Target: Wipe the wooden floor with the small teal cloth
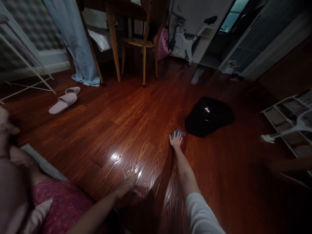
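Observation:
My right hand reaches forward and lies on a small blue-green cloth, pressing it to the reddish wood floor. Its fingers rest spread over the cloth, hiding part of it. Nearer to me, my left hand is slightly blurred, with fingers spread wide on or just above the shiny boards and nothing in it. Just beyond the cloth, to the right, sits a glossy black bulky object; its kind is hard to make out in the dim light.
A wooden chair and jeans are at the back. Pink slippers lie at left, near a white rack. An exercise bike stands far back. On the right are a shelf and a racket-like object. Pink-red fabric fills the lower left.

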Demonstrator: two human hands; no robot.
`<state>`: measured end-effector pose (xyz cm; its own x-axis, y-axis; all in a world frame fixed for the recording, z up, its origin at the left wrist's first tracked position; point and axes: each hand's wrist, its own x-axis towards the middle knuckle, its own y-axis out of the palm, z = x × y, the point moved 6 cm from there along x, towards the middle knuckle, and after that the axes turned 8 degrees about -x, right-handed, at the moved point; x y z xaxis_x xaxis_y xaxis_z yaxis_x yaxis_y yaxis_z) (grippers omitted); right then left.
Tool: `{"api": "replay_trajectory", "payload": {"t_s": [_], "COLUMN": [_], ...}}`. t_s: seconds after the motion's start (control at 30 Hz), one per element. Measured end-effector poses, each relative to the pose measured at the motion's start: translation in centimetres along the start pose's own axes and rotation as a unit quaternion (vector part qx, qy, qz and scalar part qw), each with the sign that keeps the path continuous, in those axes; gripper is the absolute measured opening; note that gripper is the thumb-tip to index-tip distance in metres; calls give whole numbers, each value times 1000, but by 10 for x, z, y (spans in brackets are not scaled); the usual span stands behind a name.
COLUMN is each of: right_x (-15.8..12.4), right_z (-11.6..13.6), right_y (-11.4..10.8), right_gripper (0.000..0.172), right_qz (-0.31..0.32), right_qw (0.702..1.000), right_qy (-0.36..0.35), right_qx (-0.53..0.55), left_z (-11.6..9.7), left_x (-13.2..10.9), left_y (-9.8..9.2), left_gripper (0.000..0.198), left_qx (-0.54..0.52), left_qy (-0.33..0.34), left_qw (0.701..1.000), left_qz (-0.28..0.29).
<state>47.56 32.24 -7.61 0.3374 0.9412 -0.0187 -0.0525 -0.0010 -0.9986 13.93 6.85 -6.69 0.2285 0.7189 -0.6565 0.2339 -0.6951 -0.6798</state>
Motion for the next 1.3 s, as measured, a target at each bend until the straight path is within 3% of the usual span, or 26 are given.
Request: {"api": "replay_trajectory", "payload": {"t_s": [0.13, 0.3, 0.37, 0.43, 0.5, 0.6, 0.7, 0.77, 0.83, 0.93, 1.07, 1.13, 1.2, 1.3], "right_x": [-22, -89, -111, -116, -100, -60, -25, -8, 5, 21, 33, 38, 44, 58], "right_z": [49, 96, 105, 101, 81, 32, -10, -23, -21, 7, 60, 71, 62, 19], "right_y": [1, 6, 5, 3, -1, -14, -22, -21, -16, -5, 5, 5, 2, -4], "right_gripper": [70, 66, 65, 63, 62, 63, 68, 69, 70, 72, 71, 68, 65, 65], "right_qz": [5, -13, -29, -22, 6, 30, 35, 41, 46, 52, 56, 61, 68, 84], "right_qw": [995, 968, 946, 938, 957, 988, 996, 996, 996, 996, 992, 987, 986, 991], "right_qy": [-104, -252, -324, -346, -287, -139, -38, 1, 21, 10, -92, -135, -142, -93], "right_qx": [-11, -18, -12, -20, -43, -65, -72, -76, -77, -73, -62, -58, -56, -56], "left_z": [-4, -7, -9, -9, -10, -10, -8, -6, -6, -7, -5, -3, 0, 4], "left_x": [-3, -8, -9, -9, -9, -7, -6, -6, -7, -8, -6, -5, -3, -1], "left_y": [-4, -8, -10, -11, -11, -12, -10, -7, -5, -4, -3, -1, 2, 7], "left_gripper": [161, 154, 151, 152, 155, 159, 163, 164, 162, 162, 166, 166, 165, 166], "left_qx": [-12, -7, -8, -11, -9, 4, 14, 20, 27, 46, 45, 30, 22, 35], "left_qy": [9, 8, 13, 15, 16, 14, -2, -14, -15, -13, -23, -7, 8, 9], "left_qw": [1000, 1000, 1000, 1000, 1000, 1000, 1000, 1000, 999, 999, 998, 999, 999, 999], "left_qz": [-4, -8, -12, -13, -12, -14, -8, -6, -8, -18, -21, -21, -22, -19]}}
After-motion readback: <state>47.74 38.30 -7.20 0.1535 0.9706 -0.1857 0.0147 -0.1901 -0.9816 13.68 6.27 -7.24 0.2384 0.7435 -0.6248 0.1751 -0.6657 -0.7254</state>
